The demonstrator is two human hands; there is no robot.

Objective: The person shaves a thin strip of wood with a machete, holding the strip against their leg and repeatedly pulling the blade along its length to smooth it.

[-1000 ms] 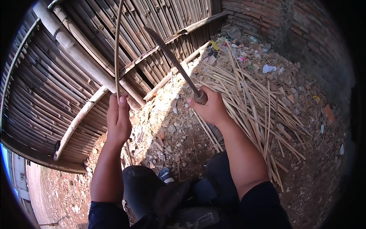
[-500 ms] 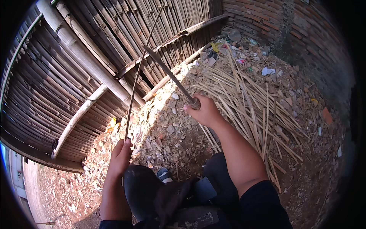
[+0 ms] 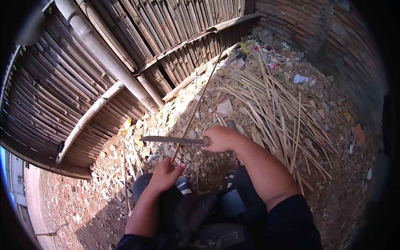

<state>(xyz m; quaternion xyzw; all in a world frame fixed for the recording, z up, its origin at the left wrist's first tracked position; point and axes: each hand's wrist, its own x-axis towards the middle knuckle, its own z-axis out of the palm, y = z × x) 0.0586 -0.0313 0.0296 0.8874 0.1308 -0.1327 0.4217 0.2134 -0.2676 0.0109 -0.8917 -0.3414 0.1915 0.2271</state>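
Observation:
My left hand [image 3: 165, 175] is closed round the near end of a long, thin bamboo strip [image 3: 198, 104]. The strip slants up and away to the right, its far end over the foot of the fence. In my right hand [image 3: 221, 138] is the handle of a long-bladed knife [image 3: 171, 140], its blade pointing left. Just beyond my left fingers, the blade lies across the strip; whether the two touch I cannot tell. A loose pile of split bamboo strips [image 3: 277, 112] lies on the ground to the right of my right hand.
A bamboo-slat fence [image 3: 100, 46] with thick poles rises at the left and far side. At the far right stands a brick wall [image 3: 350, 41]. Rubble and litter cover the ground. My bent knees and sandalled feet [image 3: 183, 186] are below my hands, with a dark rectangular object [image 3: 233, 203] on my lap.
My left hand has moved right and the strip now leans farther right. The knife has swung down from pointing up-left to nearly level, crossing the strip lower, near my left hand.

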